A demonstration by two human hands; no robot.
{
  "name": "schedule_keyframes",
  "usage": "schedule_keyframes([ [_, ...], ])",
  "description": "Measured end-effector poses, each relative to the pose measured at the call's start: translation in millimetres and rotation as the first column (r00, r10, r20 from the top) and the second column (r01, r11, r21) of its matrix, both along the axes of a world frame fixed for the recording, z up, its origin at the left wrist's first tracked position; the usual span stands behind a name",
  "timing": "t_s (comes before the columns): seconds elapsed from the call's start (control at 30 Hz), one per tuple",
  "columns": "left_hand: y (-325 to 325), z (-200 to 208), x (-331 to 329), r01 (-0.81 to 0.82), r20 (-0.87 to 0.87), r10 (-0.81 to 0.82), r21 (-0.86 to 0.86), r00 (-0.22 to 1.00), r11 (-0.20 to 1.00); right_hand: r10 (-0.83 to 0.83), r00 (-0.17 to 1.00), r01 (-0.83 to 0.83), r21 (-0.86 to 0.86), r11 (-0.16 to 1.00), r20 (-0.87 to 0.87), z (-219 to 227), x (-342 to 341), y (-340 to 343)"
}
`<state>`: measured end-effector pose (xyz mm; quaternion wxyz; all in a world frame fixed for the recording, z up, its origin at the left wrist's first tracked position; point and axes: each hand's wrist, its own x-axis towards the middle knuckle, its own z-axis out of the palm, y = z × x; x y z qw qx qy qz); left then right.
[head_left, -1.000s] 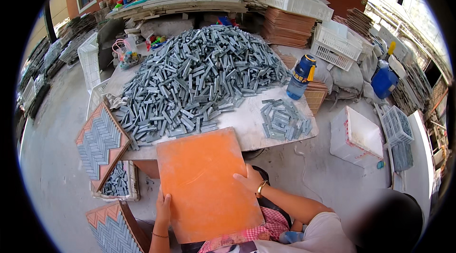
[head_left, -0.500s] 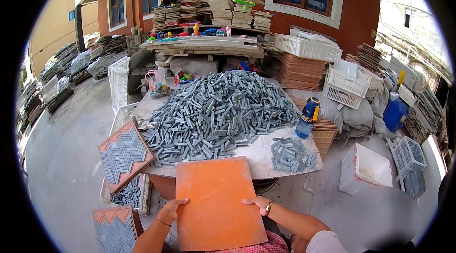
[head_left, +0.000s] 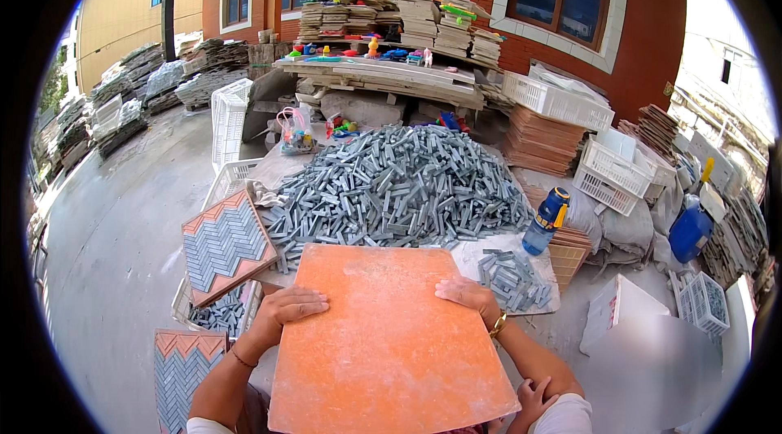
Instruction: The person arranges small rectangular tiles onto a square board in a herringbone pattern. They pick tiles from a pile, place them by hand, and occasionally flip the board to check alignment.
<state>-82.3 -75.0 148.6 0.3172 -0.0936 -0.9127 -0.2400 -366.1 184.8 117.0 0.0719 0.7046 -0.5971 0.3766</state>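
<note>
A flat orange board (head_left: 391,336), scuffed with pale dust, fills the space in front of me. My left hand (head_left: 295,308) grips its left edge, fingers laid over the top face. At the opposite edge my right hand (head_left: 468,297) holds it the same way, with a gold bangle on that wrist. Both thumbs are hidden. Beyond the board's far edge rises a big heap of grey stone strips (head_left: 399,181) on a worktable (head_left: 468,255). A smaller pile of strips (head_left: 515,279) lies near my right hand.
Herringbone tile panels (head_left: 224,247) stand at the left, over a crate of strips (head_left: 220,312). A blue water bottle (head_left: 544,222) is on the table's right side. Another person's hand (head_left: 533,401) is by my right forearm. A white bin (head_left: 623,312) stands at the right.
The board has risen closer to me and tilted, its far edge now overlapping the table. My hands have shifted from its sides to over its edges. The view has turned slightly left.
</note>
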Motion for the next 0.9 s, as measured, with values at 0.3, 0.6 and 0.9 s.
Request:
schedule_keyframes([
  [0.3, -6, -138, 12, -0.265, -0.011, 0.271, -0.239, 0.963, 0.934, -0.291, 0.915, 0.288, -0.050, 0.956, -0.278, -121, 20, -5],
  [0.6, -17, -193, 7, -0.329, 0.058, 0.348, -0.213, 0.936, 0.920, -0.362, 0.890, 0.374, -0.011, 0.927, -0.277, -154, 20, -12],
  [0.9, 57, -165, 108, -0.460, 0.494, 0.309, 0.218, 0.813, 0.861, -0.345, 0.926, 0.281, 0.329, 0.902, 0.154, -131, 96, 91],
])
